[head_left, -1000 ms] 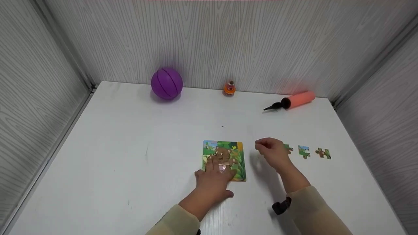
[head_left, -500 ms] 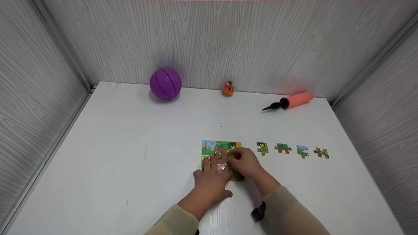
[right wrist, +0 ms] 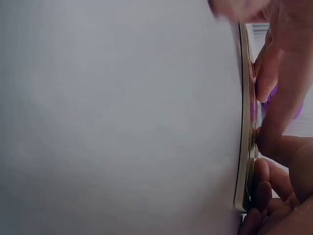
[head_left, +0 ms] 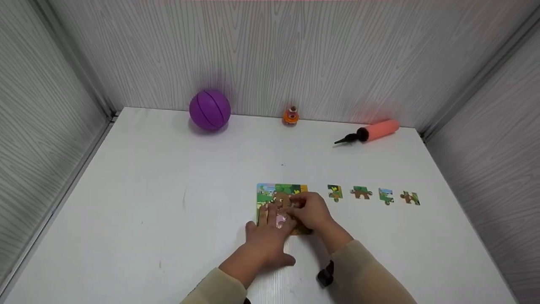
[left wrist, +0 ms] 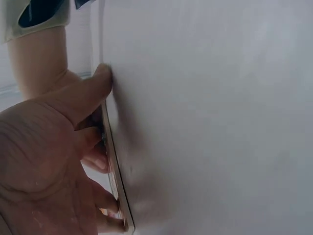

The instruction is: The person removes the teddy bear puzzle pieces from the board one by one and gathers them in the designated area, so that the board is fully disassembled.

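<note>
Square cardboard bear jigsaw board point(head_left: 282, 195) lies low centre of the white bench point(head_left: 168, 202). My left hand point(head_left: 266, 236) lies flat on it, fingers straight, pinning it. My right hand point(head_left: 310, 210) works curled fingertips at a piece; grip unclear. Four loose pieces point(head_left: 373, 195) are lined up to its right.

A: Setting? 
B: A white table point(head_left: 147, 190), matte, with a few faint scuffs. Pale grey wood-grain walls point(head_left: 295, 55) close it in on three sides: back, left and right.

A: Joints? 
B: A grey metal strip point(head_left: 84, 152) runs along the table's left edge, and the two back corners show dark seams.

A: Light? 
B: Even and soft from above, with faint shadows on the back wall. No glare on the tabletop.
</note>
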Motion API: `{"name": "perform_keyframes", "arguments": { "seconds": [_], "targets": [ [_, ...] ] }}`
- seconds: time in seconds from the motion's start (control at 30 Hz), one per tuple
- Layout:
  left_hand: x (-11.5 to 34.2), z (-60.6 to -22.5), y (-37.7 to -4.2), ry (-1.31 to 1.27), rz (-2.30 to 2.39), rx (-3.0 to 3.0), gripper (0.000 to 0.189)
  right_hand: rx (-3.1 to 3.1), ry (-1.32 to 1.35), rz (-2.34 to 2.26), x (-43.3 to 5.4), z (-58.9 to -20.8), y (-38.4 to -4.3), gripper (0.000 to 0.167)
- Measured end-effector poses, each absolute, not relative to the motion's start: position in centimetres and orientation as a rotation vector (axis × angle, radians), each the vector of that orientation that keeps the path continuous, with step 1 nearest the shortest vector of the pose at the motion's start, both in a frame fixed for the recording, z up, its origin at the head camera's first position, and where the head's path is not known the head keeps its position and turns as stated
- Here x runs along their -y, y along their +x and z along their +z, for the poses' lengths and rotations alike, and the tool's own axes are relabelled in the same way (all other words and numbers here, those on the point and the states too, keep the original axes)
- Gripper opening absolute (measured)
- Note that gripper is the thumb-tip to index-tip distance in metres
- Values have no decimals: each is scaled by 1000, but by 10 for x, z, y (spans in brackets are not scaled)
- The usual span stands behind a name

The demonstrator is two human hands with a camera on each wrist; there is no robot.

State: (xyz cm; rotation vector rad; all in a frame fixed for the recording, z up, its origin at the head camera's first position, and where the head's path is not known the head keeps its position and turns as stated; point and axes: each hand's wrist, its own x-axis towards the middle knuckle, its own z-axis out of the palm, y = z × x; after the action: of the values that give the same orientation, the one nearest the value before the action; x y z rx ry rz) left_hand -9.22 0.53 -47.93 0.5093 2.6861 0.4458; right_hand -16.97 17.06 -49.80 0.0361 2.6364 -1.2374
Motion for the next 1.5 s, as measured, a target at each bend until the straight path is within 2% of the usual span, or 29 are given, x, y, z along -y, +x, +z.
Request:
{"name": "perform_keyframes", "arguments": {
  "seconds": [0.23, 0.97, 1.27, 1.5],
  "targets": [
    [12, -477, -84, 521, 641, -2659, 100, -2670, 59, -1193, -169, -499, -168, 25],
    [4, -485, -82, 499, 507, -2724, 100, -2568, 160, -1326, -165, -495, -172, 27],
    [2, -478, -84, 488, 434, -2760, 102, -2570, 162, -1417, -164, -499, -169, 19],
    [2, -477, -82, 498, 440, -2768, 101, -2584, 145, -1452, -164, -504, -164, 24]
  ]
}}
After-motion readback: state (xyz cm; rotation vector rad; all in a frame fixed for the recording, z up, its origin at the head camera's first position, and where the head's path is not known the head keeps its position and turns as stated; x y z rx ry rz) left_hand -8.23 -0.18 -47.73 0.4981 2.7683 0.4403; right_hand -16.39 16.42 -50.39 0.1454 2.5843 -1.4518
